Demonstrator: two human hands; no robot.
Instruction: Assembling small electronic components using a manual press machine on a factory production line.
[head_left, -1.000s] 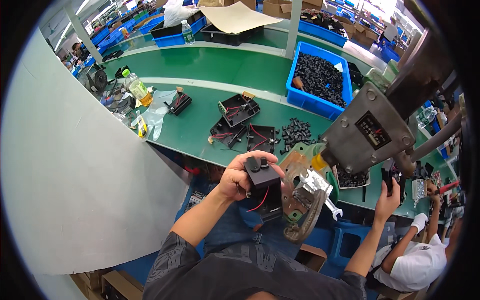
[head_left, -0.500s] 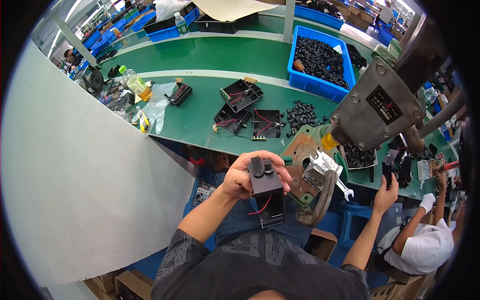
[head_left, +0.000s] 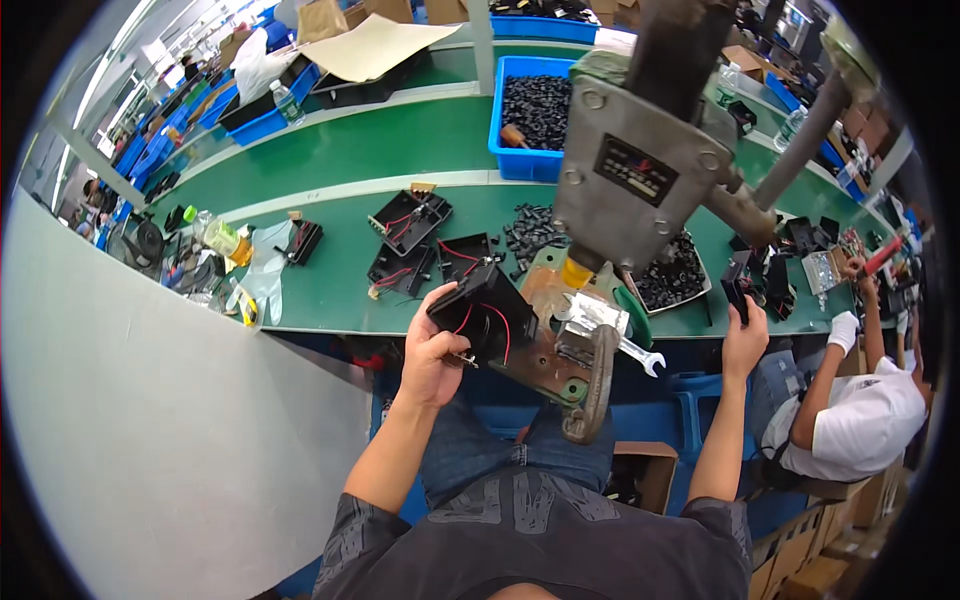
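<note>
Head view: left hand is gripping case, right hand is holding black part

And the left hand is curling partly closed around the left side of that black case, thumb in front, fingertips showing at the upper corner. The case is sitting tilted in the grip, its open side facing the camera, red wires looping out of it. It is hanging at the left of the press base; whether the two are touching, nobody can tell from here.

Over on the right, the other hand is closing thumb and fingers on the lower end of the black part, holding it upright by the bench edge.

Between the hands, the grey press is looming, its yellow tip pointing down over the base, while a wrench is jutting out rightward. Behind the held case, more wired cases are lying clustered beside a pile of small parts. A blue bin is standing farther back, and a co-worker is sitting at far right, wearing a white glove.
</note>
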